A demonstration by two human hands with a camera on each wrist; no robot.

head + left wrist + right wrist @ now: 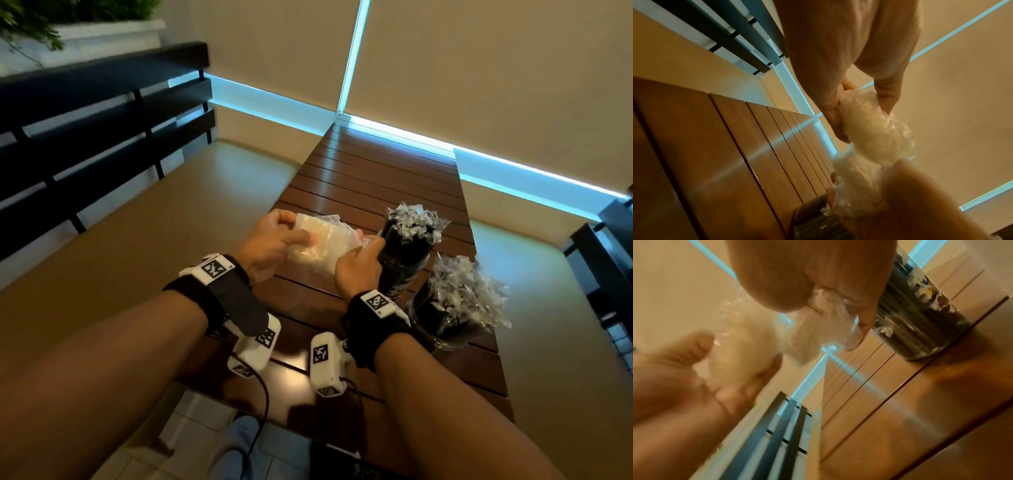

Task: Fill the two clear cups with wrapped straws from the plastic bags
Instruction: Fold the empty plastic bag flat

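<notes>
A crumpled clear plastic bag (pixel 325 246) is held above the slatted wooden table (pixel 373 171) between both hands. My left hand (pixel 297 226) grips its far left end with curled fingers and thumb. My right hand (pixel 361 247) pinches its near right end. To the right stand two clear cups, the farther one (pixel 406 255) and the nearer one (pixel 445 329), both packed with dark straws in clear wrappers. In the left wrist view the bag (pixel 879 142) bulges between my left hand (pixel 863 112) and the blurred right hand. The right wrist view shows my right hand (pixel 824 311) pinching the bag (pixel 756 345) beside a cup (pixel 920 313).
A tan cushioned bench (pixel 154 240) with a dark slatted backrest (pixel 102 113) runs along the left. Another bench (pixel 534 274) lies to the right of the table. Beige blinds with a glowing blue strip close off the far side. The table's far half holds nothing.
</notes>
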